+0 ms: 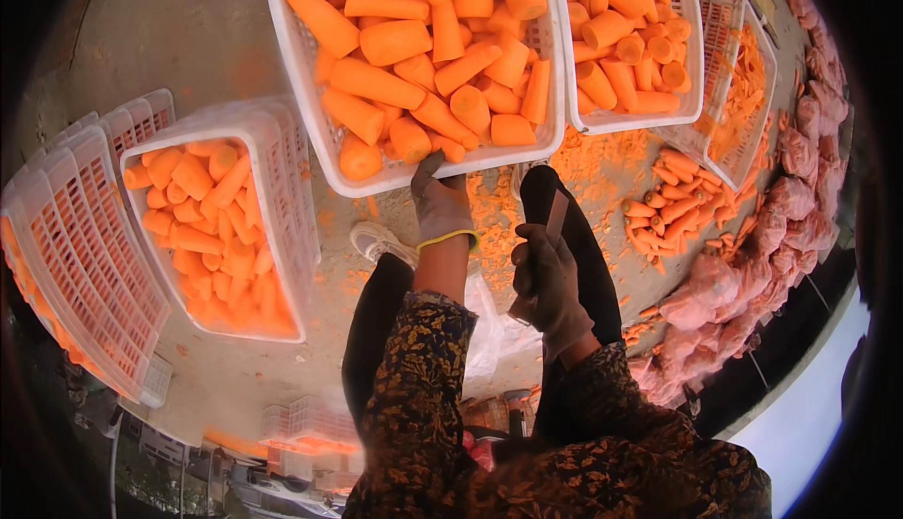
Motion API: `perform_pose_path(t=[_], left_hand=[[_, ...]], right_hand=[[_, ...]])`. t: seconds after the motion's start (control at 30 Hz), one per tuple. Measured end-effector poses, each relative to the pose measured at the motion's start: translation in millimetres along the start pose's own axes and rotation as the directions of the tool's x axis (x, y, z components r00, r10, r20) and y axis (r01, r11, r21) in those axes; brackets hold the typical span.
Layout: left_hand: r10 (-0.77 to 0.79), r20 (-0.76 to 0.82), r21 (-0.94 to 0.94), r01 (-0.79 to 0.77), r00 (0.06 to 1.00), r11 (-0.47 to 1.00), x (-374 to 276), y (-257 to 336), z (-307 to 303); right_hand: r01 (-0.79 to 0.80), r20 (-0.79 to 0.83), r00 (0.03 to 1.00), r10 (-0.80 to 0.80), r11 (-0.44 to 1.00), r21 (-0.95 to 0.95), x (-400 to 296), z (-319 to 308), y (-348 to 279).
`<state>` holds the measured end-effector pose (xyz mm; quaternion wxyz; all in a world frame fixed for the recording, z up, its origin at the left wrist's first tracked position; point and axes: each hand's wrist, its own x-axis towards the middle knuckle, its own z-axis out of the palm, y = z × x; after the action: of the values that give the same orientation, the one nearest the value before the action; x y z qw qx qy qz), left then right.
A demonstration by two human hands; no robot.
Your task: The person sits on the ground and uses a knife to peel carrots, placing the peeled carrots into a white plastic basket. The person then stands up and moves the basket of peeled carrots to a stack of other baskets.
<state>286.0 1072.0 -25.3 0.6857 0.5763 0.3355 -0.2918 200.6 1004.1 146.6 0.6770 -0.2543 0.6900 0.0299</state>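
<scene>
In front of me a white plastic crate (451, 164) is heaped with peeled, cut carrots (377, 87). My left hand (443, 202), in a grey-coated glove with a yellow cuff edge, grips the crate's near rim, thumb on top and fingers hidden beneath. To the right and nearer my body, my gloved right hand (547, 279) is closed around a knife or peeler whose flat blade (557, 216) points up and away from me; its handle is mostly covered. Over my right leg, this hand is apart from the crate.
A second crate of peeled carrots (628, 39) stands right, beside a tilted crate of peelings (744, 96). Unpeeled carrots (670, 209) lie near pink plastic bags (734, 307). More carrot-filled crates (289, 237) stand left. Scraps (494, 223) litter the concrete floor around my shoe (377, 240).
</scene>
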Motion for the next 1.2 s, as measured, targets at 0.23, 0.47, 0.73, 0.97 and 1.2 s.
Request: perform_pose_path(t=[0.23,0.47,0.73,0.97,1.2], left_hand=[[-0.161,0.058,-0.638,0.16,0.985,0.753,-0.7,3.7,16.8],[-0.072,0.019,-0.737,0.062,0.997,0.673,5.5,-14.9,18.2],[-0.053,0.113,-0.787,0.121,0.992,0.605,2.6,-13.3,12.7],[-0.082,0.076,-0.744,0.112,0.994,0.659,-9.1,-14.0,-47.3],[-0.104,0.08,-0.74,0.129,0.991,0.66,-69.2,-69.8,-180.3]], right_hand=[[-0.215,0.022,0.975,0.223,0.96,-0.176,24.6,-41.6,-48.2],[-0.171,0.102,0.972,0.211,0.935,-0.311,22.7,-52.0,-43.5],[0.06,0.168,0.986,0.004,0.927,-0.371,21.2,-86.2,13.4],[0.096,0.124,0.992,-0.035,0.848,-0.521,5.6,-80.6,59.2],[0.185,0.125,0.982,-0.14,0.824,-0.536,-6.8,-64.8,64.5]])
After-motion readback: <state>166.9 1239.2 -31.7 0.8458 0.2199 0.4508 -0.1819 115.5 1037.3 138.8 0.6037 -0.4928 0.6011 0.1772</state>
